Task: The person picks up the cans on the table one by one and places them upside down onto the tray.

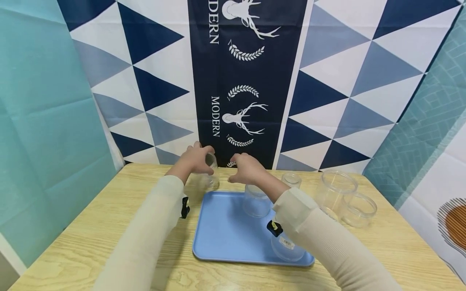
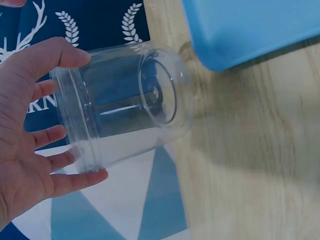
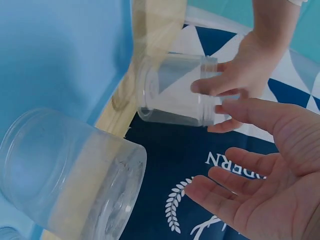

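My left hand point(image 1: 196, 159) grips a clear plastic jar point(image 2: 125, 100) by its threaded mouth, fingers and thumb spread round the rim. The jar is upright, at the back of the table just left of the blue tray point(image 1: 225, 238). My right hand point(image 1: 249, 169) hangs over the tray's back edge, thumb and fingers apart, holding nothing. In the right wrist view it overlaps the left hand's fingers near the jar's mouth. Below the right wrist, a larger clear jar point(image 1: 256, 206) stands on the tray. Another clear container point(image 1: 287, 248) with a label sits at the tray's front right, partly hidden by my right sleeve.
Right of the tray stand a narrow clear jar point(image 1: 292, 179), a tall wide one point(image 1: 335, 188) and a low wide one point(image 1: 360, 210), close together. A patterned cloth point(image 1: 247, 72) hangs behind the wooden table point(image 1: 120, 218). A round brown striped item point(image 1: 455, 226) shows at the far right.
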A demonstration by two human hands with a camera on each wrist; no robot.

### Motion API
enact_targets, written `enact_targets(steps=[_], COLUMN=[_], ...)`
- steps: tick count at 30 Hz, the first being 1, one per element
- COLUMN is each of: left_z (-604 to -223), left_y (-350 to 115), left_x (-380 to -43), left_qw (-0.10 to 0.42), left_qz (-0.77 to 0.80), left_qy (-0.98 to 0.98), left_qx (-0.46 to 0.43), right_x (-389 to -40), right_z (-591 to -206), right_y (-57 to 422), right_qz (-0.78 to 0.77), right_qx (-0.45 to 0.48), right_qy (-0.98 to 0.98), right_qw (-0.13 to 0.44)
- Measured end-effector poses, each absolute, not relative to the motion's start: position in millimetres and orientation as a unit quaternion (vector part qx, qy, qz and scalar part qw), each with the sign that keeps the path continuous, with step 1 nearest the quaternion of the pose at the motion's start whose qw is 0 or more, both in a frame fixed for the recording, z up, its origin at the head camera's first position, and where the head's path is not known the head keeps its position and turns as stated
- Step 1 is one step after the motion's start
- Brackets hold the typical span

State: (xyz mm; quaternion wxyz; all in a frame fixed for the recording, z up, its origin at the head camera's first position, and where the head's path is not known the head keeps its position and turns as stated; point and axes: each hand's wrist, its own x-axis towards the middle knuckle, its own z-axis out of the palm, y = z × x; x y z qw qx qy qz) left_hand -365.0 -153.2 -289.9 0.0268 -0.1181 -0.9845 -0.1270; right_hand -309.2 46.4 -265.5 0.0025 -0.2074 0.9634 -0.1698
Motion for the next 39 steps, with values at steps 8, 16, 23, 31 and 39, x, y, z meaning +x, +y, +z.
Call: enact_targets(steps=[8,16,23,31,39], left_z=[-278.8,-270.1,-259.9,-254.9,-254.8], left_y=[-163.8,-172.5,-174.7,-175.4,-176.5], left_x=[-350.8,-337.1,-323.7,-307.0,-295.0], left_qw=[0.036,0.07,0.099,0.11,0.115], left_qz=[-0.155,-0.186,-0.198,-0.236,-0.265], left_qy=[-0.973,-0.957,-0.947,-0.934,-0.924], left_qx=[-0.169,-0.209,-0.232,-0.244,-0.251], right_x=[-304.4,-298.6,-288.9,-281.8,-271.1], right_z=[-268.5,-267.3,-258.5,-250.6,-259.1], right_y=[55.4,67.5,75.6,88.6,100.6], right_qz=[-0.199,-0.273,-0.378,-0.502,-0.566], right_qx=[-0.221,-0.217,-0.187,-0.15,-0.155], right_qy=[0.953,0.935,0.907,0.85,0.81], right_qw=[-0.052,-0.063,-0.022,0.055,0.003])
